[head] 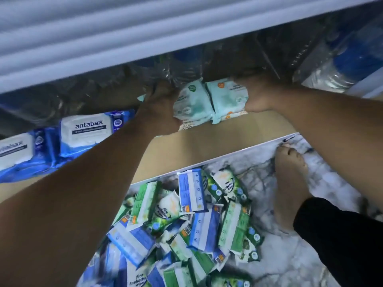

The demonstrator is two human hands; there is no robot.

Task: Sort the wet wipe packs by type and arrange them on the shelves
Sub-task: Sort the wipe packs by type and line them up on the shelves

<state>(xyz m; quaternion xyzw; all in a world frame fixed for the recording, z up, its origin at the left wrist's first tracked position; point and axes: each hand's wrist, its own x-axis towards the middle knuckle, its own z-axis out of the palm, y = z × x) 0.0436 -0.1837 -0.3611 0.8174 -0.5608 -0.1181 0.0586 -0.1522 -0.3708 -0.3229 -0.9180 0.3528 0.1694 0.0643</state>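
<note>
Upper shelf [103, 48] blurred, leftmost blue pack [14, 154] cut off at the edge — floor pile [186, 235] cropped below.

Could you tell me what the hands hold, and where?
The pale green wipe packs, side by side: left hand grips their left end, right hand the right end.

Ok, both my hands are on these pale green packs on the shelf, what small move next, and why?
Probably square the mint packs flat on the shelf and let go. Your left hand and right hand grip them from either side, they sit askew, and a mixed pile of packs waits on the floor.
</note>
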